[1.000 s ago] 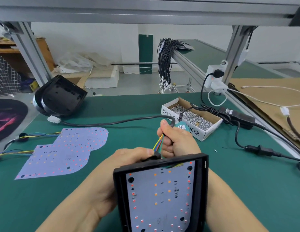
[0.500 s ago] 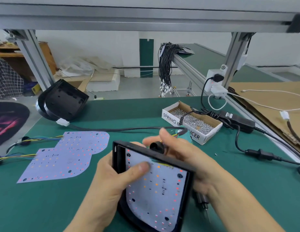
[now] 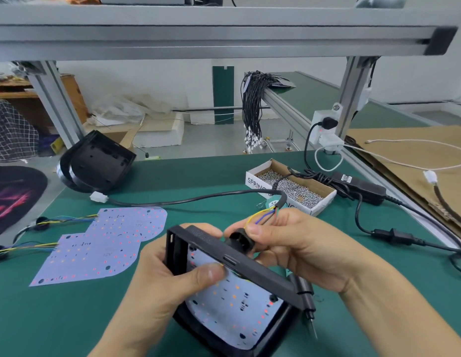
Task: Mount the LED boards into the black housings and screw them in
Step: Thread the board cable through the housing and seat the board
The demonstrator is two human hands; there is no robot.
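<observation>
Bright, even overhead light; soft shadows, wide-angle edge bending, slight blur.

Your single head camera looks forward and down from just above the near edge of the table (image 3: pixel 250 181), close over your hands, facing the far wall.

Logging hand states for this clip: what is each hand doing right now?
Left hand: grips the black housing, thumb pressing on the LED board.
Right hand: pinches the black grommet on the wires.
</observation>
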